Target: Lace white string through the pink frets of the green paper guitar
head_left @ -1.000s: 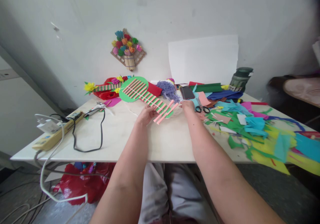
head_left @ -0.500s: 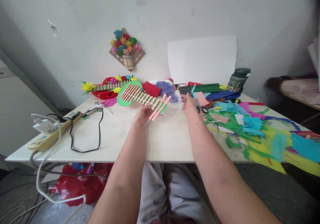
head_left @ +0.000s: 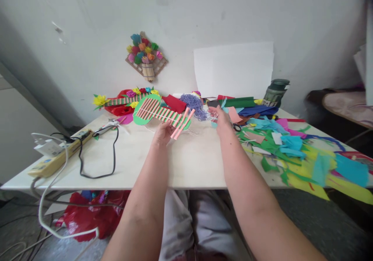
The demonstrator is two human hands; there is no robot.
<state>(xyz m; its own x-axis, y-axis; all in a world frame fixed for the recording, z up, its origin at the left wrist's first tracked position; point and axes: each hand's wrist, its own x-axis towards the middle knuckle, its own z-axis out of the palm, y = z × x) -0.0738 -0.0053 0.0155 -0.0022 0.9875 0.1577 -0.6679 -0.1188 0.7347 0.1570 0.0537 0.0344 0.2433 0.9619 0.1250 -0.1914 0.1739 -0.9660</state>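
My left hand (head_left: 163, 133) is closed on the neck of a guitar-shaped paper craft (head_left: 159, 113), a green cutout covered with pink paper rolls and white string. Two pink rolls (head_left: 184, 124) lie across the neck end. My right hand (head_left: 219, 118) is over the table, fingers apart, beside a dark phone (head_left: 213, 103). White thread and a small light-blue scrap (head_left: 214, 124) show under its fingers. Left of it lies a heap of purple yarn (head_left: 192, 105). Scissors (head_left: 236, 127) are partly hidden behind my right wrist.
Coloured paper scraps (head_left: 274, 146) cover the table's right side, with a dark green bottle (head_left: 276, 92) behind. A yellow power strip (head_left: 62, 154), cables and a glue gun (head_left: 109, 126) are at left. A flower-decorated craft (head_left: 125, 100) lies at the back.
My right hand's fingers have loosened and extended beside the phone, and a light-blue scrap now shows beneath them. My left hand keeps hold of the paper guitar. The view has shifted slightly.
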